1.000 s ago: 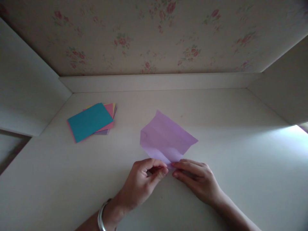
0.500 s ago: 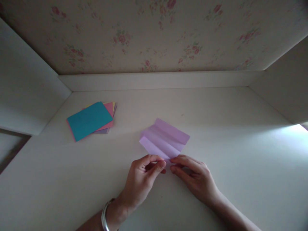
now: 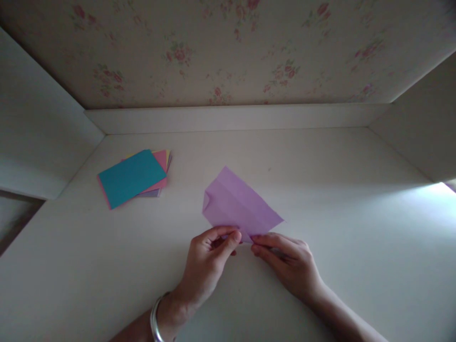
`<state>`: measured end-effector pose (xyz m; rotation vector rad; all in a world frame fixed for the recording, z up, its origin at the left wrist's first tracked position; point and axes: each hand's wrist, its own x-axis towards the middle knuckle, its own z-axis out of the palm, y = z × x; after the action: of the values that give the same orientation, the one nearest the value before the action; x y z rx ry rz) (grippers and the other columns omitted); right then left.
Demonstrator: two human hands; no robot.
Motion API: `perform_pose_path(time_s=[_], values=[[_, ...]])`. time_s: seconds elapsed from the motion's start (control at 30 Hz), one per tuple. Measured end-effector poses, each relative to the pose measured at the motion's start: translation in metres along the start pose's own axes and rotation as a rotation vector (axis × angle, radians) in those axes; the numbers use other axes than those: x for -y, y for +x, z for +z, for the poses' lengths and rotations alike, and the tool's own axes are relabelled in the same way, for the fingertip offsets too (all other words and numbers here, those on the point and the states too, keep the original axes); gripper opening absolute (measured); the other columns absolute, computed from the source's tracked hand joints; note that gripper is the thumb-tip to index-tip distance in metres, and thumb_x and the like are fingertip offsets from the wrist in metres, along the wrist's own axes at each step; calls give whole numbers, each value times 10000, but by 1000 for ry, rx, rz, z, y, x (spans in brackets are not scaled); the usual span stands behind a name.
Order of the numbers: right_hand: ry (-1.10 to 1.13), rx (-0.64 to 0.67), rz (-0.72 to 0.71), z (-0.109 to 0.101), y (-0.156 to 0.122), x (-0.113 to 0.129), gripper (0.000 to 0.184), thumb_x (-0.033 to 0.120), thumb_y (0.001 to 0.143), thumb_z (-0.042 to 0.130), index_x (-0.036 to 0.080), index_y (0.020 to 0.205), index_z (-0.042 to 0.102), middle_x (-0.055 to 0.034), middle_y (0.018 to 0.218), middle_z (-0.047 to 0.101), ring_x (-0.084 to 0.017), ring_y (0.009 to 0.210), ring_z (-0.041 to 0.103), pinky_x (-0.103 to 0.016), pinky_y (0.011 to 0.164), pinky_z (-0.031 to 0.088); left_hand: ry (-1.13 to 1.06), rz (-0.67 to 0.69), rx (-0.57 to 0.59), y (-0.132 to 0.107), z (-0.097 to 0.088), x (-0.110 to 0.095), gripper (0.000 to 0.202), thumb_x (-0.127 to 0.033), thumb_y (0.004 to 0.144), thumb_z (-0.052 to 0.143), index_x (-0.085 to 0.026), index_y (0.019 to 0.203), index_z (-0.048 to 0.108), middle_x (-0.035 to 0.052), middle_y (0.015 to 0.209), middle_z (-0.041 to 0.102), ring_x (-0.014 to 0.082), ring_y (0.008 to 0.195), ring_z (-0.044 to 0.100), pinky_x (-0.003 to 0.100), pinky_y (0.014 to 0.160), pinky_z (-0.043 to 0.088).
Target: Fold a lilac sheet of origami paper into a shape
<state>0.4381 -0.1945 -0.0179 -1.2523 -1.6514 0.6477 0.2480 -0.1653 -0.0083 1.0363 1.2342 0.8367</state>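
A creased sheet of purple paper (image 3: 242, 197) is held at its near edge, low over the white desk. My left hand (image 3: 210, 261) pinches that edge between thumb and fingers, and a silver bangle circles the wrist. Close beside it, my right hand (image 3: 292, 263) is closed on the same edge, fingertips pressed together at the corner. Faint fold lines cross the paper, and a small bent part shows at its left end. The fingers cover the nearest strip of the sheet.
A stack of coloured paper (image 3: 133, 178), teal on top with pink, yellow and purple beneath, lies at the back left of the desk (image 3: 338, 190). White side panels and a floral wall (image 3: 199, 76) enclose the desk. Bright light falls at the right edge.
The purple paper has opened out flatter and tilted up, its far edge now higher and its right corner lower. My left hand has shifted slightly left; the right has barely moved.
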Motion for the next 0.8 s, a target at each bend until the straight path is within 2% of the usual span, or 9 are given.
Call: perform_pose_path(time_s=[0.13,0.37,0.53,0.8], values=[[31,14,83,-1,-1,1,118,197,844,735,231,956,742,9,802,768,-118,630,716,-160,564,564,-64,-3,0,1,2,2,291,-443,794,778,-176,905,743,25,709,709,142,678,645,206,616,487],[65,-25,213,1,3,3,52,257,843,733,220,873,752,-6,734,748,-127,589,689,-180,519,542,-96,13,14,2,4,2,233,-381,795,783,-172,875,720,19,710,687,132,656,627,204,579,467],[120,-57,280,9,6,5,57,258,836,735,218,869,757,-19,805,771,-140,660,718,-194,595,574,-153,19,-11,4,5,5,216,-362,818,774,-184,906,688,4,752,710,140,717,687,215,684,528],[264,-81,402,16,6,4,112,299,838,727,199,883,745,-39,816,770,-164,696,734,-231,636,600,-165,20,-9,1,4,3,229,-346,832,768,-182,947,656,0,741,716,143,729,695,209,682,535]])
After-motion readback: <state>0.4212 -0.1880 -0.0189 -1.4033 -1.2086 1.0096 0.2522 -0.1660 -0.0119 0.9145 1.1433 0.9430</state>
